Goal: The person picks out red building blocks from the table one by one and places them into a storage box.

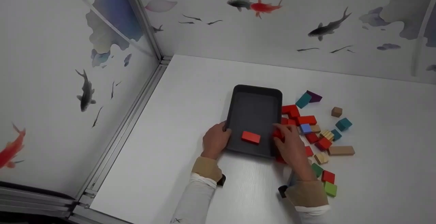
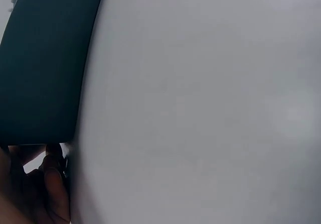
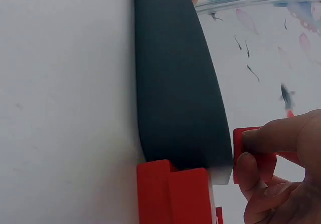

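A dark, shallow rectangular tray [image 1: 257, 111] lies on the white table with one red block [image 1: 251, 137] inside, near its front end. My left hand [image 1: 216, 138] grips the tray's left side, thumb over the rim. In the left wrist view its fingers [image 2: 57, 191] are curled close to the tray's outer wall [image 2: 45, 63]. Over the right rim, my right hand [image 1: 291, 145] pinches another red block [image 3: 263, 162] between thumb and fingers. Red blocks [image 3: 188, 196] stand close against the tray's outer wall in the right wrist view.
Right of the tray spread several loose blocks: a long tan block [image 1: 341, 150], a teal block [image 1: 344, 124], a purple block [image 1: 314, 96], a blue block [image 1: 305, 128] and a light green block [image 1: 330, 189]. Fish-patterned panels [image 1: 289, 40] border the table at the back and left.
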